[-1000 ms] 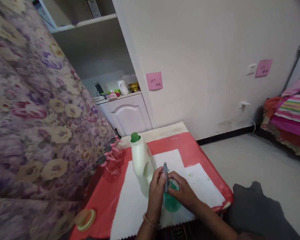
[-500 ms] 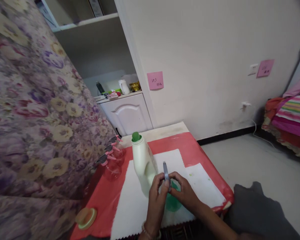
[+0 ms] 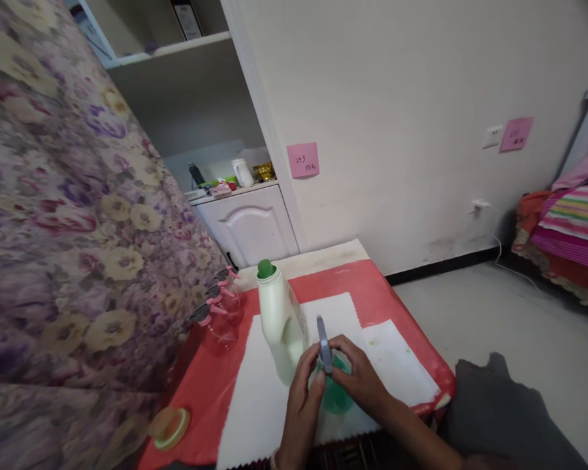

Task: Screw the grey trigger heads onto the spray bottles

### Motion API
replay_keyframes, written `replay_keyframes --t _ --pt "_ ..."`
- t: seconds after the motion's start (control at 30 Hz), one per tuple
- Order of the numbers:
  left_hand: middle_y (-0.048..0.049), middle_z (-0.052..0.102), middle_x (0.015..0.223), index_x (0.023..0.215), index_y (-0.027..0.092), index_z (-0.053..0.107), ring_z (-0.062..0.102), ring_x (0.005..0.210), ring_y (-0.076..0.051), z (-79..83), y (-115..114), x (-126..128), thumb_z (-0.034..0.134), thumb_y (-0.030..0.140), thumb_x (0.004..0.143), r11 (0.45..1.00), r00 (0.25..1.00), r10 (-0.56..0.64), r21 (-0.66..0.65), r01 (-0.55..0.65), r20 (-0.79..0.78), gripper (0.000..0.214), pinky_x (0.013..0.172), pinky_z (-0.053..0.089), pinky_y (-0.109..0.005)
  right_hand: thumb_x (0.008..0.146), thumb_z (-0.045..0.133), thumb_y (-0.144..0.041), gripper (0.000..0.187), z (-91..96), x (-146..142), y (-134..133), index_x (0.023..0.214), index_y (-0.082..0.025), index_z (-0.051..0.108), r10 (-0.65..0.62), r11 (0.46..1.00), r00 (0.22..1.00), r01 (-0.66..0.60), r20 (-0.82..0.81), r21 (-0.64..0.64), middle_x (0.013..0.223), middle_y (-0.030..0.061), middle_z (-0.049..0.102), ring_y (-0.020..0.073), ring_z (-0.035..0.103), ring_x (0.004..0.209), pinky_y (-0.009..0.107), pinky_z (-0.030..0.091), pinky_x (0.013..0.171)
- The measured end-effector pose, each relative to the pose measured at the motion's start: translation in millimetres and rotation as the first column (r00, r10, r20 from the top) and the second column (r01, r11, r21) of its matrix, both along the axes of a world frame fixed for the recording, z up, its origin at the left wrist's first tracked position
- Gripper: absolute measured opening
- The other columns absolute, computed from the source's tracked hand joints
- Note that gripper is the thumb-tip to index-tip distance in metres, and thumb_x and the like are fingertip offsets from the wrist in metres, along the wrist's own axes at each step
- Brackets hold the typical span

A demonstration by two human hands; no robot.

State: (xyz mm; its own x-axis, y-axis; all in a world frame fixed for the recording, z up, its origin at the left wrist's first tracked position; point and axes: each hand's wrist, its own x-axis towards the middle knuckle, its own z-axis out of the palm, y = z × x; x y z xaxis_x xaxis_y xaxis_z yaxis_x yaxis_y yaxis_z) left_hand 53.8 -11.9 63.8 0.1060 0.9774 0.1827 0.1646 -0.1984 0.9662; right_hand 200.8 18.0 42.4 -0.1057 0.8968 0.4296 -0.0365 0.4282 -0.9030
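A spray bottle (image 3: 338, 397) with green liquid stands on the white cloth, its grey spray head (image 3: 325, 346) on top, seen nearly edge-on from above. My left hand (image 3: 304, 391) closes on the left side of the head, thumb low by its near end. On the other side, my right hand (image 3: 360, 375) pinches at the head with thumb and fingers. The fingers hide the bottle's neck, so I cannot tell how the head sits on it. Just left of my hands stands a pale green jug (image 3: 279, 326), uncapped, with something green at its mouth.
Several clear spray bottles with pink triggers (image 3: 220, 326) line the table's left edge. A round pale green-rimmed lid or dish (image 3: 170, 427) lies at the front left. Under the white cloth (image 3: 255, 405) is a red table cover (image 3: 323, 281). A floral curtain (image 3: 78, 228) hangs at left.
The grey spray head has shifted slightly left. My left thumb has moved from the head's upper face down toward its near end. The jug and the other bottles stay in place.
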Motion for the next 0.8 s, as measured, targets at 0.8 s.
replay_keyframes --t 0.8 --pt "-0.0045 0.07 0.096 0.097 0.019 0.063 0.062 0.094 -0.023 9.0 13 20 0.066 0.024 0.075 0.987 0.979 0.154 0.068 -0.146 -0.133 0.023 0.088 0.047 -0.035 0.073 0.056 -0.008 0.046 -16.2 3 -6 0.116 -0.022 0.054 -0.043 0.991 0.98 0.017 0.194 0.131 0.114 0.0084 0.059 0.0247 0.055 0.111 0.041 0.046 0.099"
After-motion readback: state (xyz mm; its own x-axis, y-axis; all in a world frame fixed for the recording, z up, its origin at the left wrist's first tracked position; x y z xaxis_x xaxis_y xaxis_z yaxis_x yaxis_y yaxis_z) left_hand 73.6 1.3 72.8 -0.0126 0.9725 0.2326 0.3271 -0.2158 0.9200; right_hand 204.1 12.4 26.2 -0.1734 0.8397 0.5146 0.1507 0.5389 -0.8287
